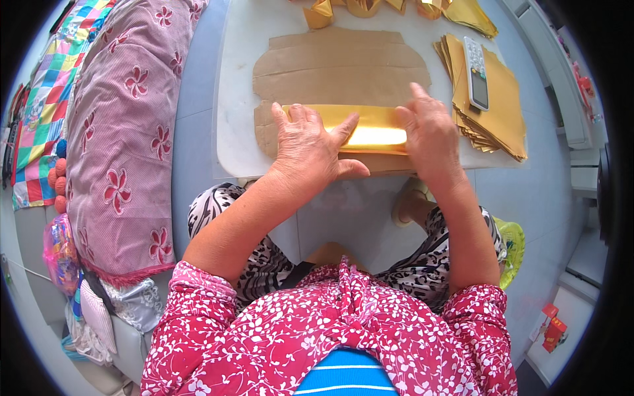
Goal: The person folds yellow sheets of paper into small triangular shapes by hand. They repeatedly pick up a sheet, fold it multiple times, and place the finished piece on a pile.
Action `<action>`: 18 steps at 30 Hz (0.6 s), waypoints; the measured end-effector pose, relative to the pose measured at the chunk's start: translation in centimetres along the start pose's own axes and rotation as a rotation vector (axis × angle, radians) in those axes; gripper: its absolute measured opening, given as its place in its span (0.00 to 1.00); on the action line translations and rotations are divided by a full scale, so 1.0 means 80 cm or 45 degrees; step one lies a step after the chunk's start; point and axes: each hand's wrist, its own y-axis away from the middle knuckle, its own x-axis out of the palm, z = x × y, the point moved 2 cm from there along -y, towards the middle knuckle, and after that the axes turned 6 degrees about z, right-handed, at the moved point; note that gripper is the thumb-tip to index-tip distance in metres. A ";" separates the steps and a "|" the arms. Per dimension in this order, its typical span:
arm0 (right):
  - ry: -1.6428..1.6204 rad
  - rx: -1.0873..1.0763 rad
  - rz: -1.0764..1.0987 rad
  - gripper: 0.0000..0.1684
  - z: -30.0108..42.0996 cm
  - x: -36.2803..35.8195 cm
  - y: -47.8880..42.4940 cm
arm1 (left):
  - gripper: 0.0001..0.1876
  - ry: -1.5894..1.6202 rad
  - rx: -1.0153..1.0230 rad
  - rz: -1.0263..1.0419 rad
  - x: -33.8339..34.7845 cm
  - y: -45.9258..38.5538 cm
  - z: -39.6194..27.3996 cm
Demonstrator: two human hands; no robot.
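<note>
A folded strip of shiny gold foil paper [376, 131] lies across the near part of a flat brown cardboard sheet [342, 59]. My left hand [312, 141] rests on the strip's left part, its fingers spread and nothing gripped. My right hand [431, 133] is at the strip's right end, slightly blurred, with one finger pointing away from me; whether it pinches the paper I cannot tell. To the right of the cardboard is a stack of gold paper sheets [500, 104], and a white remote control [476, 74] lies on top of it.
Folded gold paper pieces [364, 7] and more gold sheets [470, 17] are at the far side of the white table [235, 99]. A sofa under a pink flowered cover [129, 128] runs along the left. A yellow-green basket [512, 252] stands by my right leg.
</note>
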 end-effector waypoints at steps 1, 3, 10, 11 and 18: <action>-0.104 -0.125 0.002 0.30 0.007 0.001 -0.001 | 0.46 0.003 0.000 0.021 0.000 0.000 0.000; -0.181 -0.298 0.137 0.34 0.023 0.012 -0.001 | 0.45 0.054 -0.005 0.063 -0.001 -0.001 0.000; -0.234 -0.261 0.595 0.54 0.044 0.012 0.002 | 0.51 0.019 0.061 -0.122 0.024 0.001 -0.010; -0.211 -0.274 0.611 0.55 0.043 0.012 0.003 | 0.53 -0.024 0.104 -0.215 0.031 0.002 -0.013; -0.067 -0.490 0.650 0.64 0.035 0.015 0.011 | 0.61 0.270 0.287 -0.187 0.029 0.034 -0.038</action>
